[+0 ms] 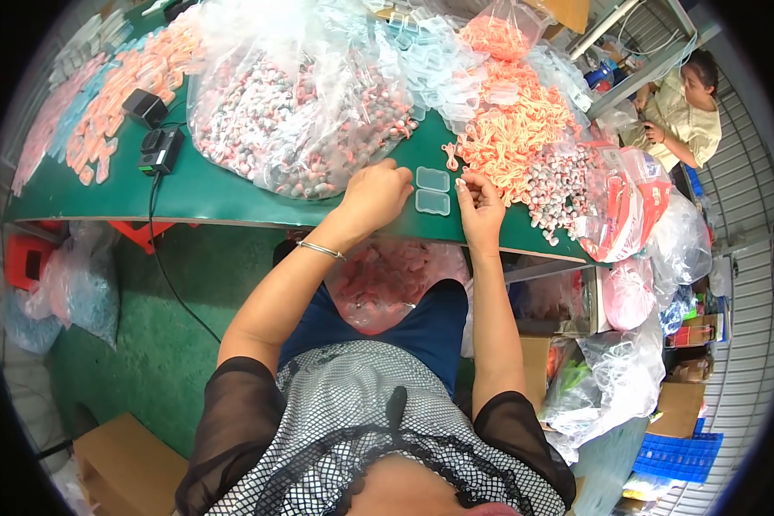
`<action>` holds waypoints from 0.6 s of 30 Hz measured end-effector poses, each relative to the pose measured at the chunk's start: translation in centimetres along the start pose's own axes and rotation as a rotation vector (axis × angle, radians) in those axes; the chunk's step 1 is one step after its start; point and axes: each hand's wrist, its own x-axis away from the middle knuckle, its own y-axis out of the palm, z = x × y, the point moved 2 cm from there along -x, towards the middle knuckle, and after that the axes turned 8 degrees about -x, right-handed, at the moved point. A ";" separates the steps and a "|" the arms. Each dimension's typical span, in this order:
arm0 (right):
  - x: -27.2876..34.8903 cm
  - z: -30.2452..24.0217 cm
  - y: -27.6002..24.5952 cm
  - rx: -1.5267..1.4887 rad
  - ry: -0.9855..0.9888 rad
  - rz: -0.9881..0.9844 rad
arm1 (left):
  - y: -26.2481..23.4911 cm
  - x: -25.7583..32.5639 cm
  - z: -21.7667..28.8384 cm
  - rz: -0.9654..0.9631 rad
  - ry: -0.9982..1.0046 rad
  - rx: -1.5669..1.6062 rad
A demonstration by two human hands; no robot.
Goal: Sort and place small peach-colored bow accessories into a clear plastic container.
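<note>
A small clear plastic case (433,179) lies opened flat on the green table, its two halves one behind the other. Just left of it is my left hand (377,196), fingers closed together beside the big bag of small grey-and-pink plugs (297,129). Whatever those fingers hold is hidden. To the right of the case, my right hand (482,211) is closed with thumb and fingertips near each other; anything between them is too small to name. A little tied orange cord (450,156) lies behind the case, next to a heap of orange cords (503,129).
Small grey-and-white pieces (555,185) spill near the table's right front edge, beside a red-and-clear bag (628,206). Peach-coloured cases (138,77) and a black device (159,149) with a cable are on the left. Another person (684,112) sits at the far right.
</note>
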 end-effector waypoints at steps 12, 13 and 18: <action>1.7 -4.3 1.6 0.698 -0.329 -0.232 | 1.8 1.2 2.8 0.245 -0.074 0.279; 1.9 -4.2 1.8 0.698 -0.325 -0.230 | 2.1 1.2 3.0 0.241 -0.074 0.280; 2.2 -4.9 1.7 0.854 -0.424 -0.213 | 2.6 1.2 3.7 0.335 -0.020 0.165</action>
